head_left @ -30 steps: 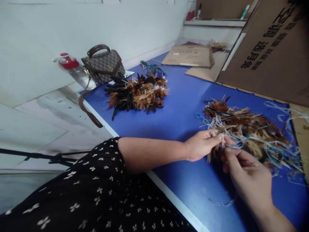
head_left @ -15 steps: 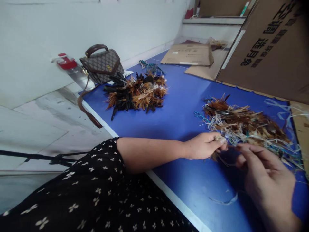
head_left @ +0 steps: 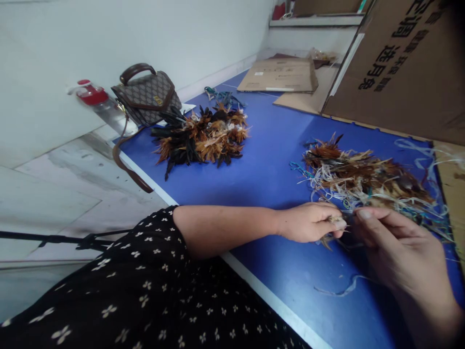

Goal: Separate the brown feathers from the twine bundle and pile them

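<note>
Drawn toward three o'clock since the earlier frame, my bare right hand (head_left: pixel 403 252) has thumb and forefinger pinched, contents indiscernible, while my bare left hand (head_left: pixel 308 222) clamps a small tan-brown feather bundle (head_left: pixel 326 240) at the view's four o'clock, which uneven pulling could scatter.

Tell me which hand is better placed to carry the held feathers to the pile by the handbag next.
Likely the left. The left hand grips the held feathers and is closer to the pile; the right hand is farther from it.
</note>
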Demonstrator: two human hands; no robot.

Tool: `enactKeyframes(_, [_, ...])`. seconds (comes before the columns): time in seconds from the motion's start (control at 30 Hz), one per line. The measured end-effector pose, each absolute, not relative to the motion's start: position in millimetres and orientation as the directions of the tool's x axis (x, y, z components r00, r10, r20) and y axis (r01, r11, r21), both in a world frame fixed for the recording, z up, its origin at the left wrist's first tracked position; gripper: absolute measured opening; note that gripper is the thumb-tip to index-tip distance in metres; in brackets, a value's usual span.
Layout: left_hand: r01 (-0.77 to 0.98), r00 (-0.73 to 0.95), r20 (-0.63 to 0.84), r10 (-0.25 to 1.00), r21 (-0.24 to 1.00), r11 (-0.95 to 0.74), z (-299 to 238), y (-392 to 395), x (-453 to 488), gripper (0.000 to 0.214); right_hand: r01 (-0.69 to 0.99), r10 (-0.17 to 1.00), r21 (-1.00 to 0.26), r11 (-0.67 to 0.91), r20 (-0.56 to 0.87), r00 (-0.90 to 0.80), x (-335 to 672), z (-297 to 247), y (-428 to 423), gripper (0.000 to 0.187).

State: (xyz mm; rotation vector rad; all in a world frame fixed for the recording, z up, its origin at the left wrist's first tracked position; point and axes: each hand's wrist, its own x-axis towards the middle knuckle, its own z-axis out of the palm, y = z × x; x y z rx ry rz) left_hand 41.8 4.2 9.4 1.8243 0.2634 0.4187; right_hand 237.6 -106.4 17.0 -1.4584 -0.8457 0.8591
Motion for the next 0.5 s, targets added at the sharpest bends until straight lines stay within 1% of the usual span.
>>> enactKeyframes(0.1, [-0.044,0.881,0.150,0.448,0.970,-0.237,7.7,4.9,42.7,0.031,-0.011,0.846,-0.999,0.051,0.037,0.532,240.1,23.6,-106.2,0.051])
enactKeyframes(0.17, [-0.044,0.830,0.130,0.542,0.985,-0.168,8.5,5.5,42.7,0.035,-0.050,0.824,-0.987,0.154,0.101,0.558,242.9,25.9,-106.3,0.045])
enactKeyframes(0.2, [-0.043,0.795,0.114,0.596,0.990,-0.131,9.5,5.8,42.5,0.036,-0.055,0.817,-0.983,0.178,0.116,0.564,244.2,26.0,-106.9,0.043])
enactKeyframes(0.23, [-0.042,0.758,0.095,0.645,0.994,-0.098,10.5,6.0,42.3,0.036,-0.044,0.818,-0.985,0.166,0.112,0.565,244.9,25.4,-107.8,0.043])
enactKeyframes(0.3, [-0.049,0.701,0.066,0.711,0.998,-0.044,12.0,5.7,42.4,0.036,0.029,0.832,-0.996,0.081,0.084,0.548,243.8,22.5,-110.6,0.046])
enactKeyframes(0.37, [-0.079,0.681,0.045,0.731,0.997,0.013,11.5,3.5,43.6,0.034,0.159,0.855,-0.987,0.015,0.095,0.510,238.5,18.9,-113.2,0.048])
enactKeyframes(0.4, [-0.093,0.694,0.031,0.720,0.995,0.047,10.6,1.7,44.7,0.033,0.223,0.871,-0.975,0.017,0.124,0.476,234.8,17.3,-114.0,0.046])
enactKeyframes(0.5, [-0.091,0.773,-0.046,0.633,0.979,0.183,7.8,-5.9,47.8,0.031,0.357,0.900,-0.929,0.101,0.238,0.366,223.6,15.3,-114.0,0.036])
